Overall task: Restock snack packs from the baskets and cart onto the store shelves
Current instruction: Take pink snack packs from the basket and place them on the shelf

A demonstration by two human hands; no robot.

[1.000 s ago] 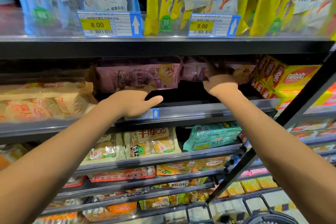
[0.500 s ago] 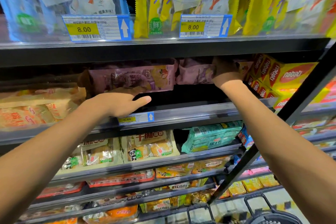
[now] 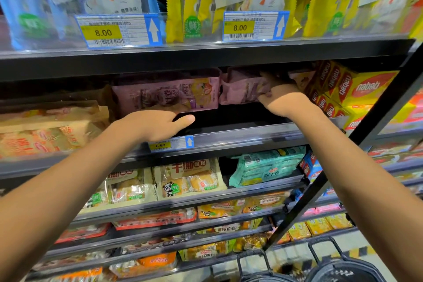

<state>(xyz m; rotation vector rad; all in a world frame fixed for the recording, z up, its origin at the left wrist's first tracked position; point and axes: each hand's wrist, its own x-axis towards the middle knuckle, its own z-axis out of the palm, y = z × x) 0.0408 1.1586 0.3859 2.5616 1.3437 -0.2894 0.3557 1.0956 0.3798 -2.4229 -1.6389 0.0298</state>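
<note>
On the second shelf (image 3: pixel 229 137), under the top shelf's front edge, two purple packs sit side by side: the left pack (image 3: pixel 167 95) near the shelf's middle and the right pack (image 3: pixel 242 89) just beside it, with yellow boxes (image 3: pixel 357 89) stacked toward the shelf's right end and tan bags (image 3: pixel 52 130) at its left end. The left hand (image 3: pixel 155 125) reaches under the left pack's bottom edge, thumb stretched out along the front; its fingers are hidden behind the hand, so I cannot tell how they grip. The right hand (image 3: pixel 280 98) curls its fingers round the right pack's right end, pinching it; shadow hides the fingertips and the pack's top. At the bottom right corner two dark baskets (image 3: pixel 338 268) are cut off by the frame edge, their contents not visible. The print on the purple packs is blurred. Compared with half a second ago, both hands are in much the same places on the packs, and the price tag (image 3: pixel 170 144) under the left wrist shows more fully.
</note>
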